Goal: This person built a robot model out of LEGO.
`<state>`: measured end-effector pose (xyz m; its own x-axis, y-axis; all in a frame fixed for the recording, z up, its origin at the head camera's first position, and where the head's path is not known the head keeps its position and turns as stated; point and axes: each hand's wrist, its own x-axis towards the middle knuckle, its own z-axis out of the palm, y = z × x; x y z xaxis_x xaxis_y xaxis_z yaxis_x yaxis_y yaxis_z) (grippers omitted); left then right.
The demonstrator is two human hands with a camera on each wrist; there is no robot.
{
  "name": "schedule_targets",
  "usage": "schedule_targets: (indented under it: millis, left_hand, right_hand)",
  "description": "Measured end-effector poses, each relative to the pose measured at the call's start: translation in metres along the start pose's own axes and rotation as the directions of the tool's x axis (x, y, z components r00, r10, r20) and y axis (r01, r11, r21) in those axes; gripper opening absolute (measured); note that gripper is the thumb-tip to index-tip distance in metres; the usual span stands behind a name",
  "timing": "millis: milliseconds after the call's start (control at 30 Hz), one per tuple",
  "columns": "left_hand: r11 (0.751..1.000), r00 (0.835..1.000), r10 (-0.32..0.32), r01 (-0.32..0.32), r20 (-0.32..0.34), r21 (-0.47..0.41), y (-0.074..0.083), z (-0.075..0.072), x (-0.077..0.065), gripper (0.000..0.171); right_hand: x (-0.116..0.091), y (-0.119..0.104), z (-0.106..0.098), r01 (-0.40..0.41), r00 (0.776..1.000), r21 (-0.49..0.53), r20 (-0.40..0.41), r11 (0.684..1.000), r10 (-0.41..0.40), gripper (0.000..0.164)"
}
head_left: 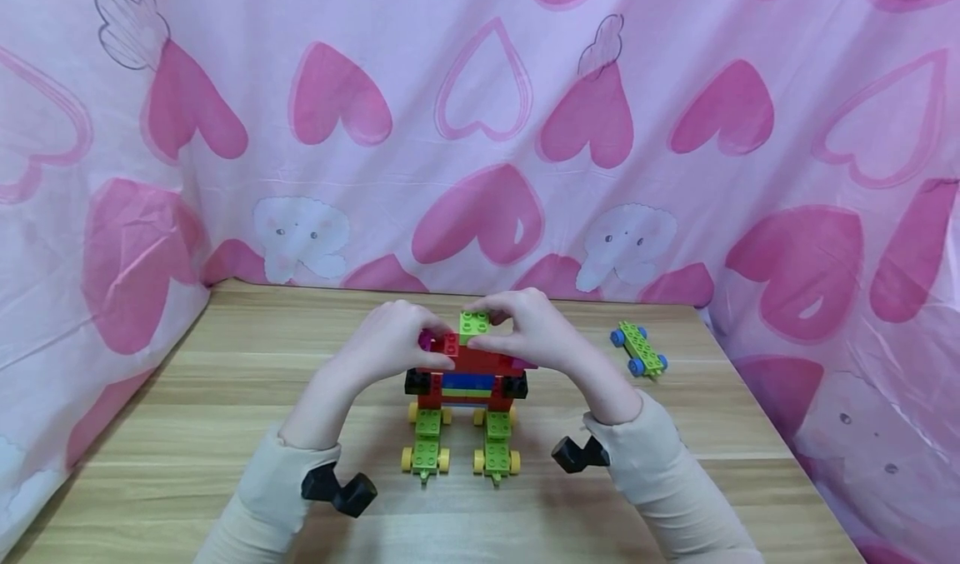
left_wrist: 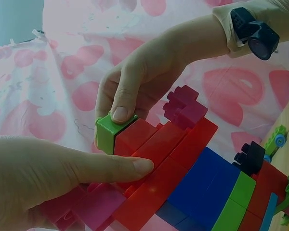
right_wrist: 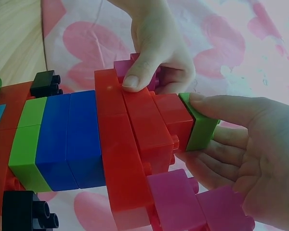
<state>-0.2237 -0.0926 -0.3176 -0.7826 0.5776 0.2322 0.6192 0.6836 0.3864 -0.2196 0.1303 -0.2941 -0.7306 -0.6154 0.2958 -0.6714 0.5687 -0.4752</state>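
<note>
Upright on the table stands a figure of toy building blocks, with red bricks (right_wrist: 130, 144) across its upper part and blue bricks (right_wrist: 70, 139) below them. Its feet are two green wheeled bases (head_left: 427, 447) with yellow wheels. Black bricks (head_left: 514, 386) jut from both sides, and magenta bricks (right_wrist: 178, 199) step out at the shoulders. A light green brick (head_left: 474, 324) sits at the very top; my right hand (head_left: 536, 326) pinches it between thumb and fingers. My left hand (head_left: 393, 339) grips the red upper part, its thumb pressed on the near face and its fingers partly hidden behind.
To the right on the wooden table (head_left: 300, 318) lies a separate green wheeled base (head_left: 640, 351) with blue wheels. A pink heart-patterned curtain (head_left: 480, 222) rises along the back and both sides. Each sleeve carries a black wrist camera (head_left: 341, 489).
</note>
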Motion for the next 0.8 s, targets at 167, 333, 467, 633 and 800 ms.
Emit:
schedule_targets:
  millis: [167,333,467,633,800]
  left_hand:
    - [1.0,1.0,-0.002,0.002,-0.001,-0.009,-0.0008,0.0004,-0.0002,0.037]
    - [1.0,1.0,-0.001,0.001,-0.002,-0.007,-0.0008,0.0004,-0.0001,0.038]
    - [1.0,1.0,0.001,-0.001,-0.002,-0.008,-0.0006,0.0003,-0.0001,0.038]
    - [1.0,1.0,-0.003,0.003,-0.001,-0.012,-0.0015,0.0005,-0.0002,0.037]
    - [1.0,1.0,-0.01,0.01,0.002,-0.009,-0.0015,0.001,-0.0001,0.038]
  right_hand:
    - [0.0006,-0.0006,-0.0002,0.002,1.0,-0.005,-0.002,1.0,-0.002,0.033]
    - [-0.0002,-0.0017,0.0006,-0.009,1.0,-0.004,-0.009,1.0,0.009,0.032]
    - [-0.0014,-0.0027,0.0014,-0.006,1.0,-0.015,-0.016,1.0,0.006,0.033]
    - [-0.0012,-0.0025,0.0034,-0.026,1.0,-0.026,-0.018,0.999,0.026,0.033]
    - [-0.0007,-0.0013,0.0039,-0.033,0.999,-0.027,-0.02,0.999,0.032,0.033]
